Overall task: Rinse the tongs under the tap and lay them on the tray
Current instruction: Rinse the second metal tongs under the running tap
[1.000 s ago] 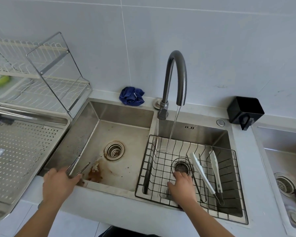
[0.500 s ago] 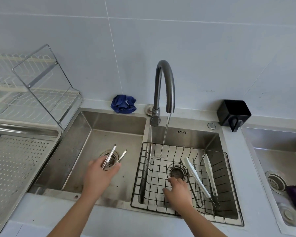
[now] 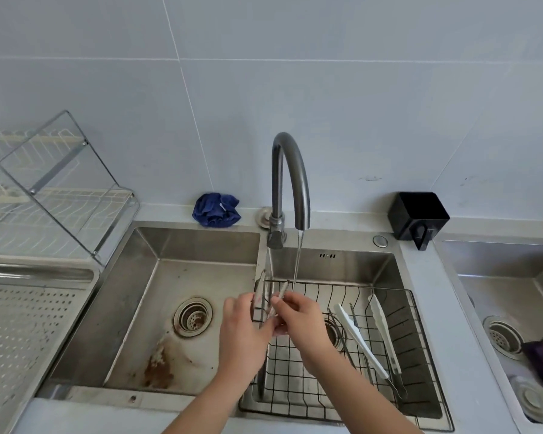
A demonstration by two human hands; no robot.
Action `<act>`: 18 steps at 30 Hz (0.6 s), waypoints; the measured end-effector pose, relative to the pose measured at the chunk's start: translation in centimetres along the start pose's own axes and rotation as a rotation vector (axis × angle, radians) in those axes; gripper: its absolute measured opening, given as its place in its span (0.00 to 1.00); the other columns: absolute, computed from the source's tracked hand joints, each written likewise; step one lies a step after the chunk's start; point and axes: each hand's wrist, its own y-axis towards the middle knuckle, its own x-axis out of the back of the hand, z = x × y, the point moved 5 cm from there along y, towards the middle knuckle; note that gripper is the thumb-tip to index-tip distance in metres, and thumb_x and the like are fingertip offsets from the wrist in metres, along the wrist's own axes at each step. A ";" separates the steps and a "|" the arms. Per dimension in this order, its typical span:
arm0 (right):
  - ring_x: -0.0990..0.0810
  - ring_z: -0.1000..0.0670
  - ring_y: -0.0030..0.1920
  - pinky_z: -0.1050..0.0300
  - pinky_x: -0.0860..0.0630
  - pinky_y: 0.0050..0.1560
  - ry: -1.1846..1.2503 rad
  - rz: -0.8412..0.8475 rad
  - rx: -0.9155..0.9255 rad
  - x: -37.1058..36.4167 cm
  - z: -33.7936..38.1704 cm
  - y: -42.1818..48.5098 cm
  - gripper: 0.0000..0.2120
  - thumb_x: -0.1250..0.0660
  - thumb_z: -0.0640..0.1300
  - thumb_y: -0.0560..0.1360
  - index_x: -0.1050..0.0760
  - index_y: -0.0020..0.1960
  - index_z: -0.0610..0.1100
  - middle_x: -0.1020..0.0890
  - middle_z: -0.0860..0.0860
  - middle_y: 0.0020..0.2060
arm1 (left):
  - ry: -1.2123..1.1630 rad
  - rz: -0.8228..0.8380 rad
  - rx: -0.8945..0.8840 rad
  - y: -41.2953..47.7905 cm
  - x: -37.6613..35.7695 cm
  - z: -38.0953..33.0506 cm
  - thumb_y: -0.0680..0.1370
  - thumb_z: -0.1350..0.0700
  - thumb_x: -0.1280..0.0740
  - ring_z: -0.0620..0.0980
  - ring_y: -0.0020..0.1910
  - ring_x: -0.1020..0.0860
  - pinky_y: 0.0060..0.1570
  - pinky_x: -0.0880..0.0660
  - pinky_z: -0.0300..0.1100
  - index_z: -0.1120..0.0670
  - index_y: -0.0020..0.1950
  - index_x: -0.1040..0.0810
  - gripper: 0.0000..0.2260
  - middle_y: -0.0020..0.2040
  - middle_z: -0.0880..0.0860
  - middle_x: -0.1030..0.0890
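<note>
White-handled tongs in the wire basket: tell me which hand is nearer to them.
Right. The right hand is over the wire basket, just left of the white-handled tongs. The left hand is farther left, at the basin divider.

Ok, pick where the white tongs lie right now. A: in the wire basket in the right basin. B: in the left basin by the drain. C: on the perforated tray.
A: the white tongs rest inside the wire basket, right of both hands.
</note>
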 end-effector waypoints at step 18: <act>0.18 0.48 0.32 0.54 0.21 0.28 -0.020 -0.219 0.023 2.0 1.2 3.6 0.13 0.35 0.45 0.81 0.18 0.42 0.42 0.17 0.45 0.31 | -0.195 0.282 0.074 -0.5 -2.7 2.3 0.80 0.54 0.33 0.52 0.34 0.25 0.38 0.24 0.49 0.41 0.40 0.26 0.11 0.36 0.58 0.25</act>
